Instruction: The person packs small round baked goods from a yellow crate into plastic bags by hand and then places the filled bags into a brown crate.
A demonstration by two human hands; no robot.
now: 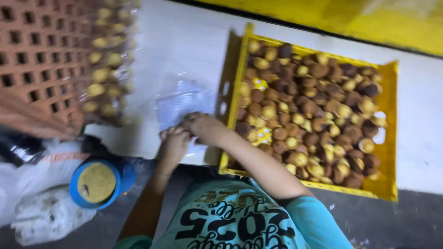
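Fingers first: your left hand (174, 140) is curled, knuckles up, and your right hand (203, 127) is bent down beside it, both pressed onto the clear plastic bags (184, 103) on the white desk (184, 46); motion blur hides whether either actually pinches a bag, so I cannot tell the grip. The film looks thin and slippery, so you could lift two sheets at once or tear one. Just right of your wrist sits the yellow crate (240, 69), heaped with small brown and yellow cakes (314, 115); a forearm dragged over its edge could crush or spill them. At far left, packed cakes (106, 64) lean against a red crate (37, 55), likely to slide if bumped.
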